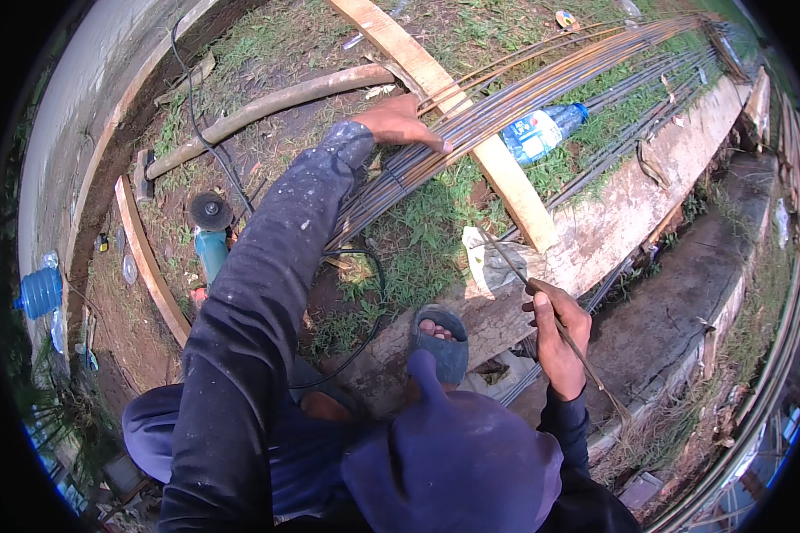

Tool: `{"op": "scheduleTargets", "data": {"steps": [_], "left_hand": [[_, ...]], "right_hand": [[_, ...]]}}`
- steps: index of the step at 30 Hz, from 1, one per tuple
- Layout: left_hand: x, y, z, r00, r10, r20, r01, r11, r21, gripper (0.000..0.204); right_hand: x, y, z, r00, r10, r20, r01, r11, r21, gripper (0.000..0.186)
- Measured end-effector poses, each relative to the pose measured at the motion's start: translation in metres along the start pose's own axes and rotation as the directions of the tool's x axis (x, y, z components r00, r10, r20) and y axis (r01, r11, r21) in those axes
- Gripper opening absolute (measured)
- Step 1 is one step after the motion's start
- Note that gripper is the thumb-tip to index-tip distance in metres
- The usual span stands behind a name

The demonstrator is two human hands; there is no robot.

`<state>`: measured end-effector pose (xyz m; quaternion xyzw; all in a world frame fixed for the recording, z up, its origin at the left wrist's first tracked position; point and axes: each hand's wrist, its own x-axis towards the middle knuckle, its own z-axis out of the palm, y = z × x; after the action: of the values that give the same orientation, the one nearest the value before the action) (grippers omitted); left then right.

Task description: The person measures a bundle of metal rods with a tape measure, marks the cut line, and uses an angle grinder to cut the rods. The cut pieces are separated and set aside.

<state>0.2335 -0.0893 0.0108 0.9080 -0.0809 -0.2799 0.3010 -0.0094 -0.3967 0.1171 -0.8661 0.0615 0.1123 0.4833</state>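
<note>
A long bundle of thin steel bars (542, 80), some rusty and some grey, slants across the upper middle over a wooden plank. My left hand (400, 123) grips the bundle at its near part, the thumb laid over the bars and most fingertips hidden. A tie (393, 178) circles the bars just below that hand. Lower right, my right hand (560, 333) is closed around a thin brown rod (505, 255), thumb pressed against it. The rod tilts from a pale torn sheet (498, 262) down past my wrist, where its end looks frayed, like bundled wire.
The wooden plank (511, 191) lies under the bars, with a blue plastic bottle (542, 133) beside it. An angle grinder (211, 235) and a long-handled hammer (258, 114) lie left of my arm. A black cable (382, 275) loops near my sandalled foot (440, 342) on a concrete ledge.
</note>
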Motion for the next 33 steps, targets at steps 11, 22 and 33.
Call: {"op": "scheduleTargets", "data": {"steps": [11,22,33], "left_hand": [[0.0,0.016,-0.001,0.996,0.066,0.052,-0.071,0.991,0.111,0.068],[0.014,0.022,0.003,0.991,0.041,0.131,-0.061,0.986,0.153,0.053],[0.007,0.044,-0.027,0.989,-0.041,0.14,0.005,0.967,0.253,0.052]], "right_hand": [[0.013,0.009,0.009,1.0,-0.001,0.014,0.001,0.998,0.062,0.03],[0.004,0.015,0.012,0.999,0.048,0.008,-0.048,0.991,0.123,0.023],[0.011,0.024,0.027,0.992,0.052,-0.113,0.03,0.782,0.623,0.026]]}}
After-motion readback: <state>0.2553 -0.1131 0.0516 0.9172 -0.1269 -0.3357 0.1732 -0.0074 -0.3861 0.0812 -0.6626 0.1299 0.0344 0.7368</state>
